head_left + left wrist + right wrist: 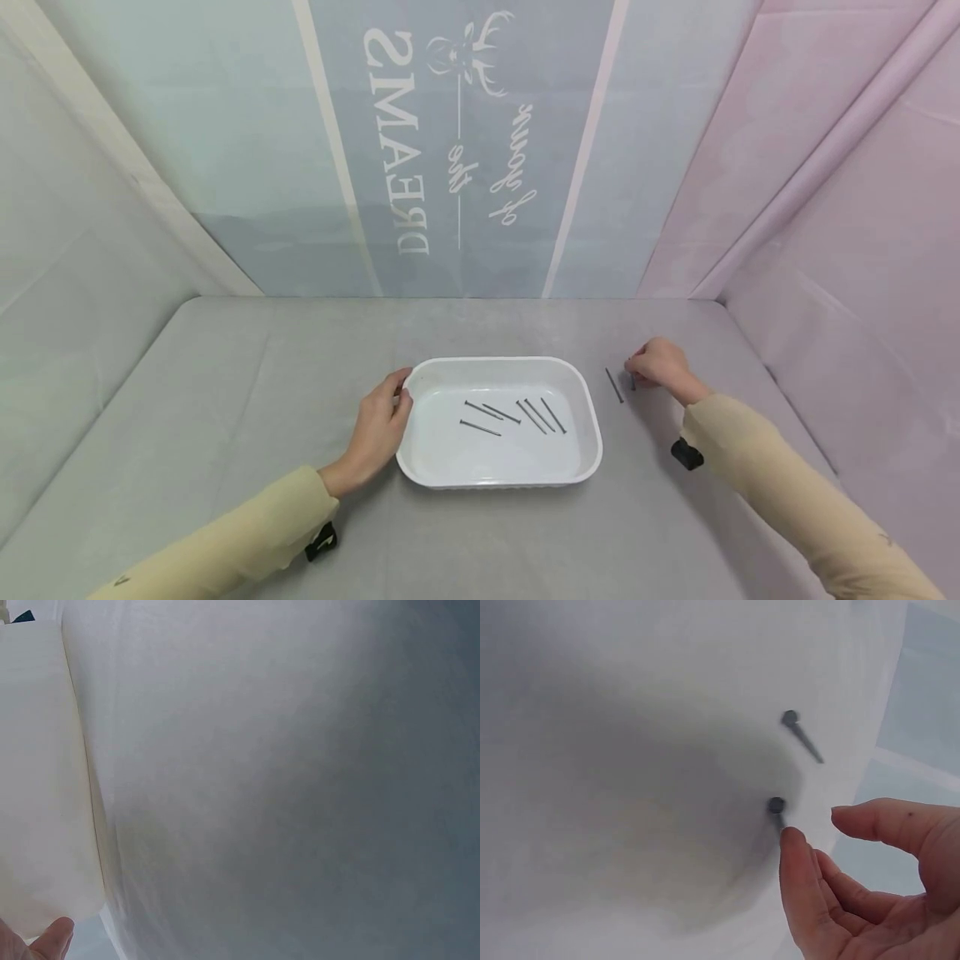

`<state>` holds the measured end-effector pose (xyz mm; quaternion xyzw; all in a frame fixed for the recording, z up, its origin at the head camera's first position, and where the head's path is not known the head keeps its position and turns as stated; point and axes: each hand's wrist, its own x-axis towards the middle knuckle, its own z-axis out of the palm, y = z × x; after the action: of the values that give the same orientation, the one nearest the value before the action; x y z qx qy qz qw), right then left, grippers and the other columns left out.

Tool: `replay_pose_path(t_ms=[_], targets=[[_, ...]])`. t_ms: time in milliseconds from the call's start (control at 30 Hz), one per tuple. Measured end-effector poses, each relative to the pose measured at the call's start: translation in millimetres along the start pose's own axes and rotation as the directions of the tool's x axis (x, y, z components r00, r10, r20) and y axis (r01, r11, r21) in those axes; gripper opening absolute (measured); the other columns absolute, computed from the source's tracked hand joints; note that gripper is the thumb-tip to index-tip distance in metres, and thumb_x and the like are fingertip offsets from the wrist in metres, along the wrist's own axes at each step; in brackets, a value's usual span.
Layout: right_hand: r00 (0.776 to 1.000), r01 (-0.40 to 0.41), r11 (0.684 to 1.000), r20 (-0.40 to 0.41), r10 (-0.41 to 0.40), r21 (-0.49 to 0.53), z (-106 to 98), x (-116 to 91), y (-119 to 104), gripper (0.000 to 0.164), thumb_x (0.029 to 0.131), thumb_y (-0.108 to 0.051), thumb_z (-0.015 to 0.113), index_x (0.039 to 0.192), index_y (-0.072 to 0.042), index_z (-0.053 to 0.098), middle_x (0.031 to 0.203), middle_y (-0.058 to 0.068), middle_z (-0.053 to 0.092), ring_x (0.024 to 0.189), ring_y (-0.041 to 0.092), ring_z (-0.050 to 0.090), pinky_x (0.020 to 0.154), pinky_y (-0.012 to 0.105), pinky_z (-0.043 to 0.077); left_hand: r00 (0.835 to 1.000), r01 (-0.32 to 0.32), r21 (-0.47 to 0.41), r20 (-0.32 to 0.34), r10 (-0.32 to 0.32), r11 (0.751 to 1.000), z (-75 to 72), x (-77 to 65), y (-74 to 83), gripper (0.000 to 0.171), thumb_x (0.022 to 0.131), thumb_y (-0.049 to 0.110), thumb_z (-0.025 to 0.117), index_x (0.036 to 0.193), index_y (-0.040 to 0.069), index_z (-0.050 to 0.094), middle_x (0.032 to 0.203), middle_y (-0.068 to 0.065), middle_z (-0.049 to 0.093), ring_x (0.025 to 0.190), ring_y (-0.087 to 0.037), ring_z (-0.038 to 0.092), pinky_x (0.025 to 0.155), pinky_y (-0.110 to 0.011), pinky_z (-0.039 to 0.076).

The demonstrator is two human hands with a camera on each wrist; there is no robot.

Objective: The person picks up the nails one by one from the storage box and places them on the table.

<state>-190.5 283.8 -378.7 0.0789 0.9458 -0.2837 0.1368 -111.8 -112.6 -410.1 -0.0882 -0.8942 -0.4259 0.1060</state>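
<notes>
A white rectangular tray (498, 479) stands on the table with several dark nails (480, 427) lying in it. My left hand (378, 425) grips its left end, thumb at the rim. In the left wrist view the thumb (54, 937) shows against the end of the tray (45, 772). To the right of the tray, my right hand (660, 367) is bent down to a nail (777, 806) on the table. Its index fingertip overlaps the nail's shank in the right wrist view, while the thumb stands apart from it. Another nail (802, 736) lies close by.
A grey cloth covers the table (247, 400). Behind it hangs a blue-grey cloth (465, 167) with white lettering, and pale fabric walls (847, 250) rise at both sides. Black bands (687, 454) sit below both sleeves.
</notes>
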Motion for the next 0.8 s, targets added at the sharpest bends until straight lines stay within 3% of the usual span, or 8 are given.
replay_pose_path(t_ms=[167, 500, 800], targets=[[0.999, 0.044, 0.994, 0.017, -0.042, -0.104, -5.1, -3.5, -13.5, 0.035, 0.08, -0.008, 0.053, 0.102, 0.019, 0.058, 0.073, 0.017, 0.063, 0.06, 0.018, 0.058, 0.057, 0.03, 0.051, 1.0, -0.003, 0.002, -0.005, 0.003, 1.0, -0.2, 1.1, 0.3, 0.033, 0.091, 0.004, 0.043, 0.122, -0.005, 0.05, 0.109, -0.019, 0.059, 0.096, -0.028, 0.059, 0.076, -0.039, 0.05], [0.993, 0.116, 0.975, 0.027, -0.112, -0.192, -8.6, -13.5, -36.8, 0.038, 0.081, -0.011, 0.057, 0.106, 0.018, 0.055, 0.1, 0.031, 0.059, 0.08, 0.033, 0.061, 0.066, 0.04, 0.052, 1.0, 0.006, 0.0, 0.0, -0.006, 1.0, -0.6, 2.5, 3.2, 0.034, 0.091, 0.004, 0.043, 0.123, -0.005, 0.05, 0.11, -0.02, 0.059, 0.097, -0.028, 0.059, 0.077, -0.04, 0.05], [0.987, 0.157, 0.958, 0.022, -0.157, -0.241, -9.9, -22.3, -53.2, 0.037, 0.08, -0.012, 0.057, 0.104, 0.016, 0.057, 0.105, 0.032, 0.057, 0.092, 0.041, 0.058, 0.072, 0.046, 0.05, 1.0, 0.0, -0.005, -0.009, 0.0, 1.0, -1.2, 2.4, 5.2, 0.033, 0.09, 0.003, 0.043, 0.121, -0.006, 0.051, 0.109, -0.021, 0.059, 0.097, -0.029, 0.059, 0.077, -0.04, 0.05]])
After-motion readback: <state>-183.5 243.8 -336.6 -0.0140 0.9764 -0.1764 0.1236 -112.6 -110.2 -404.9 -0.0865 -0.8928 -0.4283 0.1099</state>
